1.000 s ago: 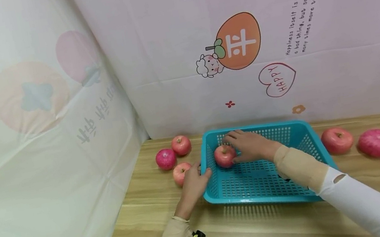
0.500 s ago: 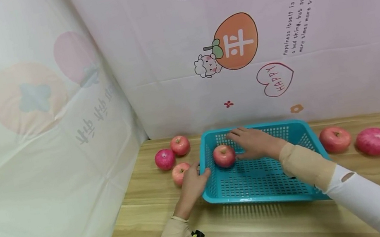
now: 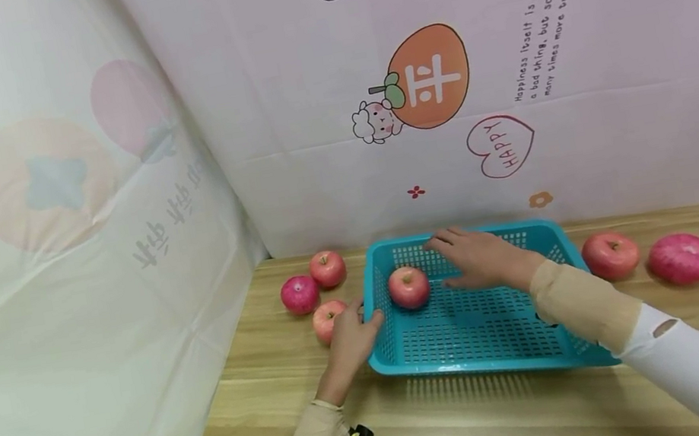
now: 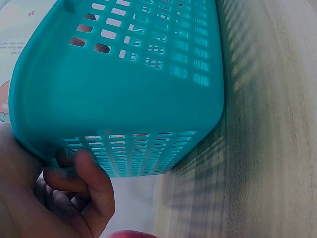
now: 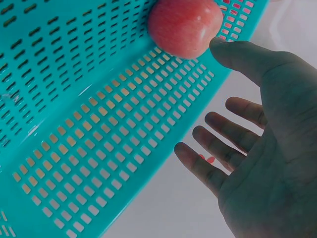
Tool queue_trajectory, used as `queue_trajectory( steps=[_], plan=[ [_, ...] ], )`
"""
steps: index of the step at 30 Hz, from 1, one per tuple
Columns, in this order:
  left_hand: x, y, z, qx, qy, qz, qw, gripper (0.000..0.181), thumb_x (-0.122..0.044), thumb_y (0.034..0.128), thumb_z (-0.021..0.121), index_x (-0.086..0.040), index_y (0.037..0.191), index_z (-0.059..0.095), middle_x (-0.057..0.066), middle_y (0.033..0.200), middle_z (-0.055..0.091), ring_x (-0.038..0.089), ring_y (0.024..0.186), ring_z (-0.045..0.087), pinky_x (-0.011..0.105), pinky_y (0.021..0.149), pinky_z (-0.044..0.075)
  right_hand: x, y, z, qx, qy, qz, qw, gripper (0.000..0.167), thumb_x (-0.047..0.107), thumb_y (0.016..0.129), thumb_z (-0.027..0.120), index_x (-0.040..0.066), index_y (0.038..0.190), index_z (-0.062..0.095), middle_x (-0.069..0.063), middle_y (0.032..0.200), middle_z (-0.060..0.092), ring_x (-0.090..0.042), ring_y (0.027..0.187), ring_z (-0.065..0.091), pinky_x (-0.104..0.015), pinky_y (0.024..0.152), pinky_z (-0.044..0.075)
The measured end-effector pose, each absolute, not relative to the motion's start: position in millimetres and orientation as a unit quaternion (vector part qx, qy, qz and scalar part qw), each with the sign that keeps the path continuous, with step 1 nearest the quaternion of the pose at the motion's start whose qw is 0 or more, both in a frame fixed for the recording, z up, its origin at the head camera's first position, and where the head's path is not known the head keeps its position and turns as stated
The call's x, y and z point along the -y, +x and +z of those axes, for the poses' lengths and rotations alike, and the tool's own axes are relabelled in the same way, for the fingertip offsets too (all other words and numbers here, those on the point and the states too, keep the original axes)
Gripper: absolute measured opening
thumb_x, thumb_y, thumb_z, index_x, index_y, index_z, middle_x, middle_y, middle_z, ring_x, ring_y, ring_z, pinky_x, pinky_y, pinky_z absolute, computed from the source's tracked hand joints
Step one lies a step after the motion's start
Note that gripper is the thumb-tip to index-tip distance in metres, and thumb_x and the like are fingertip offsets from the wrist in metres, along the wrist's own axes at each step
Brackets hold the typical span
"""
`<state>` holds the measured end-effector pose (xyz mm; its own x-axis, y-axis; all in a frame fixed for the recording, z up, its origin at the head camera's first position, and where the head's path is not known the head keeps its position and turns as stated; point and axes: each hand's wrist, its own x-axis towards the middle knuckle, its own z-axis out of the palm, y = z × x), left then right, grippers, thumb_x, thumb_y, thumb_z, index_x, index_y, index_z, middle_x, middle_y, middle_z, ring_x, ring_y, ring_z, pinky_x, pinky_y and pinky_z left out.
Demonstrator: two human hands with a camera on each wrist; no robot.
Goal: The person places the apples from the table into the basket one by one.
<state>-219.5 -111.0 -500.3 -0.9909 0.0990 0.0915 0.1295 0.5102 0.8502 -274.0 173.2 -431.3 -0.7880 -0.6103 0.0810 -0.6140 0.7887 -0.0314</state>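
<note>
A turquoise plastic basket [image 3: 485,366] with perforated walls sits on the wooden table. At its left end my left hand [image 3: 351,341] grips the rim, thumb over the edge and fingers curled outside, as the left wrist view shows. Inside, near that end, lies one red apple [image 3: 409,287]. My right hand [image 3: 484,257] hovers over the back of the basket, fingers spread and holding nothing. In the right wrist view a small gap or overlap lies between the thumb and the apple [image 5: 185,27]; the head view shows them apart.
Left of the basket lie two apples [image 3: 328,269], one partly behind my left hand, and a bright pink round fruit [image 3: 300,295]. To the right are another apple [image 3: 611,255] and a larger pink fruit [image 3: 682,258]. Printed cloth [image 3: 315,177] hangs behind the table.
My right hand has drawn away from the apple toward the right, leaving it in the basket. The left hand keeps its grip on the rim. The head view has shifted slightly.
</note>
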Motion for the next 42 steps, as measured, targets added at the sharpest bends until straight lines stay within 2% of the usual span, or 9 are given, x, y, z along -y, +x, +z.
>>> queue_trajectory(
  steps=[20,32,42],
  plan=[
    [111,-220,-500,0.864,-0.06,-0.499,0.005,0.041,-0.018,0.1034,0.063,0.005,0.137,0.063,0.024,0.113,0.078,0.028,0.094,0.079,0.045,0.078,0.067,-202,-263,-412,0.949,0.308,0.05,0.048,0.068,0.031,0.091,0.086,0.008,0.147,0.055,-0.014,0.145,0.059,-0.035,0.134,0.057,-0.056,0.107,0.055],
    [112,-220,-499,0.864,-0.06,-0.501,0.003,0.042,-0.017,0.1026,0.064,0.006,0.137,0.063,0.025,0.112,0.078,0.029,0.093,0.079,0.043,0.075,0.067,-225,-262,-397,0.957,0.278,0.071,0.031,0.067,0.029,0.093,0.084,0.006,0.149,0.053,-0.017,0.149,0.057,-0.039,0.137,0.054,-0.059,0.107,0.054],
    [111,-219,-499,0.863,-0.059,-0.501,-0.001,0.039,-0.017,0.1032,0.063,0.005,0.136,0.063,0.026,0.114,0.077,0.031,0.095,0.08,0.045,0.077,0.067,-253,-264,-391,0.964,0.252,0.077,0.024,0.066,0.033,0.096,0.08,0.009,0.151,0.051,-0.018,0.154,0.053,-0.041,0.141,0.052,-0.064,0.106,0.053]
  ],
)
